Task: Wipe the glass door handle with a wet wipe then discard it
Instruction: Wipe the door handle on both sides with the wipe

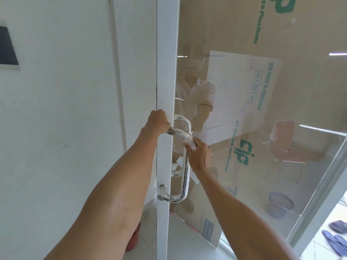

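My left hand [157, 120] curls shut around the top bend of the handle [185, 166], against the white door [166, 72] frame. My right hand [199, 154] pinches the wipe [192, 143] closed between its fingers [189, 148], pressing it on the handle's upright bar, just right of the left hand.

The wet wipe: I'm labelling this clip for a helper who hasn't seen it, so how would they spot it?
Find the white door frame and follow it down to the chrome door handle. Near the handle's top bend, the right hand presses the wet wipe against the bar. It is the only small crumpled white wad there.
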{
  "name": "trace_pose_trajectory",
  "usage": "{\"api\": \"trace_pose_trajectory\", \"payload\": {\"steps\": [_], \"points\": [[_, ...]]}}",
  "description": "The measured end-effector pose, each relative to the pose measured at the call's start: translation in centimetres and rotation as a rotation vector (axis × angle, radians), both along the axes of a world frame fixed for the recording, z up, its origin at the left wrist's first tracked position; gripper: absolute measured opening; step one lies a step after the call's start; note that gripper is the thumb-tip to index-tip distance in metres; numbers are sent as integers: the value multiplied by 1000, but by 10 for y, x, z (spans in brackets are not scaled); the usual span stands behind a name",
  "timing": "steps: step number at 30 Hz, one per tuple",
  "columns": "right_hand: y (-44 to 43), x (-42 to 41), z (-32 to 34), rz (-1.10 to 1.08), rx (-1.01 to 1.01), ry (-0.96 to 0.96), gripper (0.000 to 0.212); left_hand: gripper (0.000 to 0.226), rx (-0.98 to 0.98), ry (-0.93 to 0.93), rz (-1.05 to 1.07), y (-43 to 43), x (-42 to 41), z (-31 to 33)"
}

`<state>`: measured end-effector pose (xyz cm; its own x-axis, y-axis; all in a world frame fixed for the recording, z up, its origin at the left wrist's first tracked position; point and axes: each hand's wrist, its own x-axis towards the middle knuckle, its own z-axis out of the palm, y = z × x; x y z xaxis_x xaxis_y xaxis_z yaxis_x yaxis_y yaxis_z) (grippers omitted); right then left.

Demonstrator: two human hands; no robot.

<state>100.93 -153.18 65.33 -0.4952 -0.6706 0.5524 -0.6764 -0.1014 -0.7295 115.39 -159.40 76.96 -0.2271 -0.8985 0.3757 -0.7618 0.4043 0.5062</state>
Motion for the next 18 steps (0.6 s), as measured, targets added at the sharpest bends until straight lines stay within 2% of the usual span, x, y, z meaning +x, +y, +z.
{"api": "trace_pose_trajectory", "payload": {"steps": [4, 6, 8, 13, 16, 18], "points": [[-12, 2, 13, 8, -44, 95, 27, 26, -37, -1, -74, 3, 0, -6], [-11, 2, -4, -2, -57, 9, 24, 27, -33, -2, -75, 1, 1, -7], [-7, 5, -27, -32, -49, -88, 35, 27, -27, 7, -71, 0, 1, -8], [3, 12, -78, -48, 144, -207, 45, 28, -16, 30, -50, -1, -2, -9], [9, 8, -91, -36, 272, -192, 43, 28, -19, 36, -40, -1, -3, -10], [9, 6, -83, -22, 262, -160, 43, 28, -23, 35, -42, -2, -4, -11]]}}
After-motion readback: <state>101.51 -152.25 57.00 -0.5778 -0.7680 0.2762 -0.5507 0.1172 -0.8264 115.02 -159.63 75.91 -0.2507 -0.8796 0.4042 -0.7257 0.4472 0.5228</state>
